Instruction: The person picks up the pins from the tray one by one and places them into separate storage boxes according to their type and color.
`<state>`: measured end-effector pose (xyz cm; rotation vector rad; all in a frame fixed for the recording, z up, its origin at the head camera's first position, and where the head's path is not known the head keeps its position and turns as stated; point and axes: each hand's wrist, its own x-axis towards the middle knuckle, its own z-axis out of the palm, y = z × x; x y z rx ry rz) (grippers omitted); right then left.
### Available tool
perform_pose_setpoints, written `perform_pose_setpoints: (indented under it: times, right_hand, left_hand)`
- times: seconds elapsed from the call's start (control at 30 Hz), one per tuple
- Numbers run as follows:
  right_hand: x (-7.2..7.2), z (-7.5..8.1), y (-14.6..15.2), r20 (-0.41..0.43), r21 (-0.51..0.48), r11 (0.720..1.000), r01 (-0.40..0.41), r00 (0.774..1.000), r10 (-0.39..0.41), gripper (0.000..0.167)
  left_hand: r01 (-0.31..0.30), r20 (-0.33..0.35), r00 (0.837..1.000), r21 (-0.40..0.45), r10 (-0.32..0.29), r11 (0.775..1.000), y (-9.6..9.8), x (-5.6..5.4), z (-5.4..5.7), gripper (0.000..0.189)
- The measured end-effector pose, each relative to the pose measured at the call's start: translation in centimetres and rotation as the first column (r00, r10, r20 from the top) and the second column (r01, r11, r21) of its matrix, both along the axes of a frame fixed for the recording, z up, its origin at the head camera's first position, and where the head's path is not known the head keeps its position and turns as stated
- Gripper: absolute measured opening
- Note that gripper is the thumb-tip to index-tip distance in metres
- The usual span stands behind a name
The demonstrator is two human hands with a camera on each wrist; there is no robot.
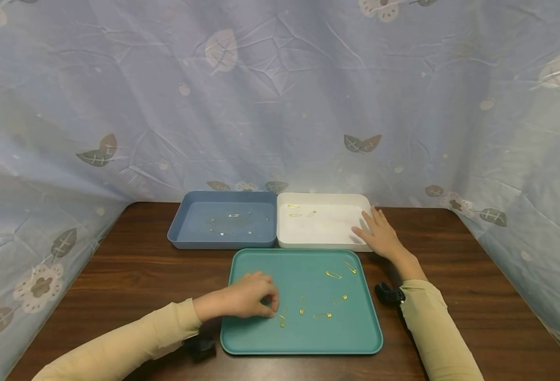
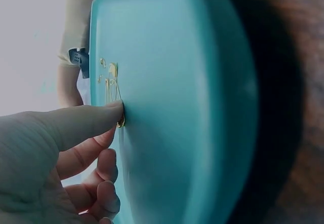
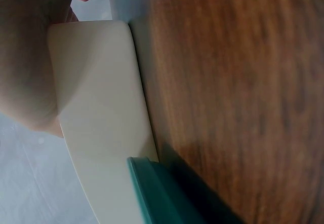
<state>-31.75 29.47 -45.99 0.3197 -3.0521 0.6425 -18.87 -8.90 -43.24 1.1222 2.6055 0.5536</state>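
Over the green tray point(image 1: 308, 338), my left hand point(image 1: 253, 296) pinches a gold safety pin point(image 1: 282, 323) between thumb and forefinger, close to the tray's surface. In the left wrist view the thumb tip covers part of this safety pin point(image 2: 121, 123). Several other gold safety pins, one with its clasp toward the front point(image 1: 301, 306), lie on the tray to the right of the hand. My right hand point(image 1: 380, 235) lies over the right rim of the white tray point(image 1: 327, 245), fingers spread and holding nothing. The right wrist view shows that hand point(image 3: 25, 72) along the tray's side.
Left of the white tray, touching it, a blue tray point(image 1: 223, 245) contains several silver-coloured safety pins. A few gold safety pins point(image 1: 295, 215) lie in the white tray's left part. Everything stands on a dark wooden table point(image 1: 156, 286), with a patterned curtain point(image 1: 280, 106) behind.
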Motion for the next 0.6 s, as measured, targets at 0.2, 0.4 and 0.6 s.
perform_pose_setpoints:
  times: [0.2,0.4,0.6]
  right_hand:
    - [0.0,-0.1,0.1,0.003,-0.007,1.0,-0.006,1.0,0.006,0.08]
    - [-0.1,-0.2,0.1,0.007,-0.009,1.0,-0.004,1.0,0.005,0.08]
    - [-0.1,-0.2,0.2,0.013,-0.018,1.0,0.001,1.0,-0.001,0.08]
  left_hand:
    - [0.01,0.007,1.0,-0.011,-0.01,1.0,0.4,-0.2,0.0,0.016]
    - [0.017,-0.016,1.0,-0.004,-0.017,1.0,1.0,-0.6,0.1,0.014]
    - [0.005,-0.037,0.999,0.017,-0.004,1.0,1.7,-1.5,0.1,0.014]
